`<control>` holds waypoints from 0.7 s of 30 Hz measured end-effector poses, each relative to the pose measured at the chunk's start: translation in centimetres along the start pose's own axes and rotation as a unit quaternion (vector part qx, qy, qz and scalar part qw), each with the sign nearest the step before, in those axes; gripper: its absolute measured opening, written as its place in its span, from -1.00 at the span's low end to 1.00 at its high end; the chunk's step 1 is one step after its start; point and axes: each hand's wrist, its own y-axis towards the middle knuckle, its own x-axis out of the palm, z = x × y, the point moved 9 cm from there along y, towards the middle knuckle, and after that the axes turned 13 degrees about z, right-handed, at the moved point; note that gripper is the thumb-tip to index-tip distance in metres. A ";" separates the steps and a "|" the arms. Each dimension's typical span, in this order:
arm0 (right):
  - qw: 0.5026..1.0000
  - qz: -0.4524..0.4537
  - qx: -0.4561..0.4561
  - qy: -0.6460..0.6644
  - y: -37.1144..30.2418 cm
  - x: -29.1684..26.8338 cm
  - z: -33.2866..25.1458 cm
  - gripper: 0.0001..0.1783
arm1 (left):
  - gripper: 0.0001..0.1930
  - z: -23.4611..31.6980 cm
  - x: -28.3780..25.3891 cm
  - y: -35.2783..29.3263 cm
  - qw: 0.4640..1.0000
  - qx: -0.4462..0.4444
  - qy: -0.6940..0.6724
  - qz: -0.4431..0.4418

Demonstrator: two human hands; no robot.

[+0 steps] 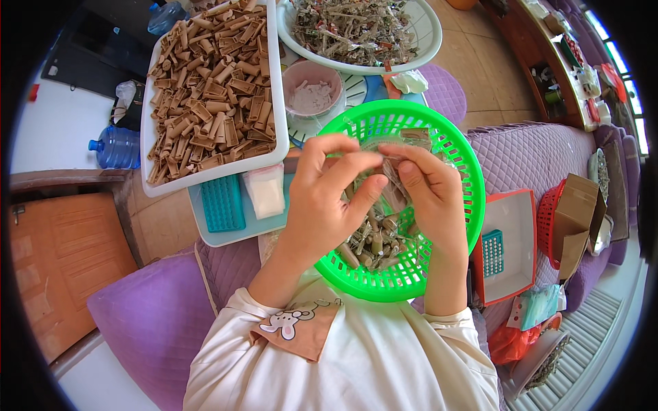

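My two hands meet above a bright green plastic basket. Between the fingertips they pinch a small clear plastic bag, with something brownish showing through it. My left hand has its thumb and index finger closed at the bag's upper end. The right hand pinches the same end from the other side, thumb against index finger. Below, in the basket, lie several clear-wrapped brown pieces, partly hidden by my hands. Another wrapped piece rests near the basket's far side.
At the left, a white tray is heaped with brown half-tube pieces. A pink bowl holds white bits. Beyond stands a pale basin full of clear packets. A teal gridded tray and white packet lie nearby; a red-edged box stands right.
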 end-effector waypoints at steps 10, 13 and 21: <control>0.962 -0.022 -0.165 -0.215 -1.1 1.2 -2.9 -0.80 | -0.80 1.3 0.0 0.4 0.985 0.129 0.109 0.042; 0.913 -0.067 -0.267 -0.301 -1.7 2.0 -3.9 -0.84 | -0.86 -0.8 0.6 0.6 0.997 0.028 0.067 -0.019; 0.995 0.036 -0.070 -0.066 -1.9 -1.9 -1.4 -0.85 | -0.90 -6.9 -4.5 0.1 0.942 -0.204 -0.151 0.221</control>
